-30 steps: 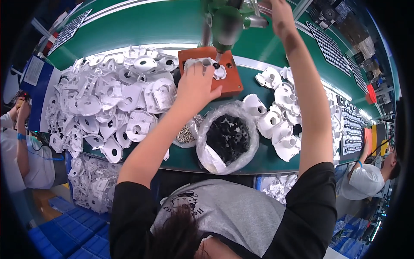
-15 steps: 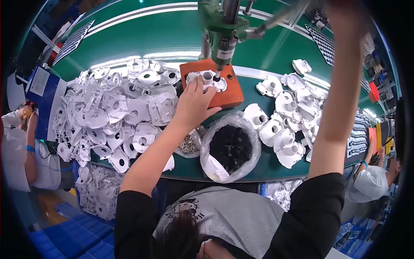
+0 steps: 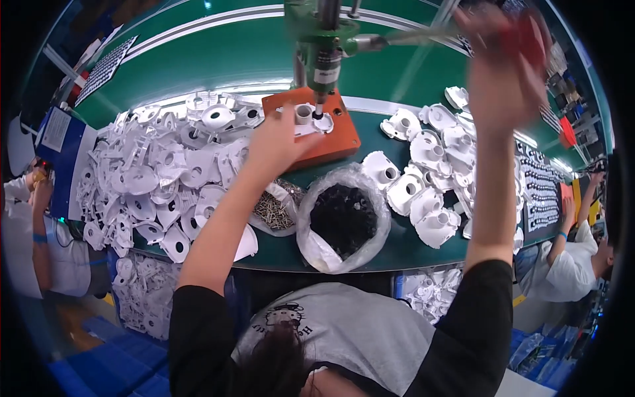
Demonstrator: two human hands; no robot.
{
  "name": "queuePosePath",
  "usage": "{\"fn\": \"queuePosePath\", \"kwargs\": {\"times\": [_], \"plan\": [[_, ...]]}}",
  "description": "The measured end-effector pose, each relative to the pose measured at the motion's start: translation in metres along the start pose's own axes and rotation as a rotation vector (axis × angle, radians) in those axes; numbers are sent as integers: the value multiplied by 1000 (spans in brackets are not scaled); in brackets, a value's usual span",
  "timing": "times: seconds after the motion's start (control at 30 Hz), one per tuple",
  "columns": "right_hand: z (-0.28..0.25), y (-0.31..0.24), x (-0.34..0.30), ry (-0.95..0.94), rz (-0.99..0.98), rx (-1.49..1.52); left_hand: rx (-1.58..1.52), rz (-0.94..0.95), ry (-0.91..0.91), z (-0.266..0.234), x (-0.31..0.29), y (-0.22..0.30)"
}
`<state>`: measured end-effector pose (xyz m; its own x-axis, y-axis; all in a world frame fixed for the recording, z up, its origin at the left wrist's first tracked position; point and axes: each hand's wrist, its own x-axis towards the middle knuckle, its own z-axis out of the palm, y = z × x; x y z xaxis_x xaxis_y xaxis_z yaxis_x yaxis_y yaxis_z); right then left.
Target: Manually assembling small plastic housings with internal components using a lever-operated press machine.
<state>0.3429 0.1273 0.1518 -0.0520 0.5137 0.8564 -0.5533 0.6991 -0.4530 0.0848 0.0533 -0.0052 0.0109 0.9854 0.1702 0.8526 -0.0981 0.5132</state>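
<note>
A white plastic housing (image 3: 322, 124) with a round tube lies on the orange block (image 3: 331, 150) under the green press (image 3: 324, 69). My left hand (image 3: 274, 142) grips the left side of that housing, thumb in front and fingers behind. The tip of the press spindle (image 3: 319, 106) is right over the housing, at the right of its tube; whether they touch I cannot tell. Up at the right, my right hand (image 3: 506, 86) is beside the red knob (image 3: 529, 43) of the press's long lever (image 3: 417, 37). Motion smears its fingers, so its grip is unclear.
White housings are heaped at left (image 3: 142, 178) and right (image 3: 430, 178). Near the table's front edge stand a bag of black parts (image 3: 344, 221) and a bag of small metal pins (image 3: 272, 212). People work at the far left (image 3: 43, 231) and far right (image 3: 569, 264).
My left hand has shifted from lying over the housing to its left side. My right hand and the lever's end have come lower into view. The whole view has shifted slightly.
</note>
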Motion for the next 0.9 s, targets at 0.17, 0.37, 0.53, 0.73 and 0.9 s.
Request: {"fn": "queuePosePath", "kwargs": {"times": [0.17,0.37,0.53,0.73,0.9], "plan": [[73,124,81,-25,292,-190,88,196,112,-1,17,-29],[12,184,63,38,569,-24,205,186,-256,-49,39,-13],[-21,99,-28,-36,624,-530,185,-326,-37,-78,65,-54],[-71,79,-120,-829,854,-1572,-59,-51,282,-47,100,-131],[-89,85,-145,-841,802,-1634,235,-457,-168,-47,100,-163]]}}
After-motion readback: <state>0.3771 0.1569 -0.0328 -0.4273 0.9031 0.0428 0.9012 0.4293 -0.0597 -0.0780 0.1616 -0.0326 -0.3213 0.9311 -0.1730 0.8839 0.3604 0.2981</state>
